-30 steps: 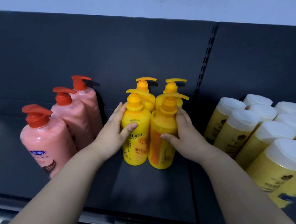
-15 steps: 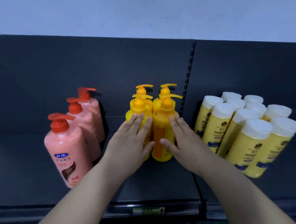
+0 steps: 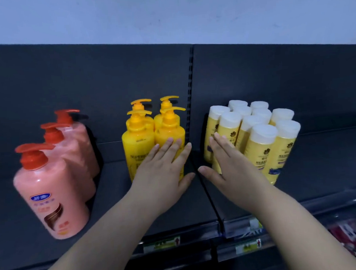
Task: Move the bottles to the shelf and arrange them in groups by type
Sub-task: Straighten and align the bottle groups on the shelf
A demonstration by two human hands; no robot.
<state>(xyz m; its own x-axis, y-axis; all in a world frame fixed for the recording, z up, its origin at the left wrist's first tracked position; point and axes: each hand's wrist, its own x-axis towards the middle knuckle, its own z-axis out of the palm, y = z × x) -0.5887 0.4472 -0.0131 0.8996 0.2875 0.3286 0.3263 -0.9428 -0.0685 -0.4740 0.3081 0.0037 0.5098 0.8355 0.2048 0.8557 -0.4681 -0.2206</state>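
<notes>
Bottles stand on the shelf in three groups, and the one head view shows them all. Three pink bottles run in a line from near to far at the left. Four yellow pumps form a tight square in the middle. A cluster of capped bottles fills the right bay, beyond the slotted post. Well apart, the groups look sorted by type, so I judge the task close to done.

Both hands are flat with straight fingers and hold nothing. The left hand lies in front of the right-hand yellow pumps; whether it touches them I cannot tell. The right hand has its fingers at the near-left capped bottles, thumb spread toward the other hand.

Risk from here is a careless nudge. The capped bottles are slim and packed close, so a sideways push on one could topple its neighbours. The pumps are top-heavy and could tip against the post. The nearest pink bottle sits toward the front edge, above the labels, and a sweeping forearm might knock it off.
</notes>
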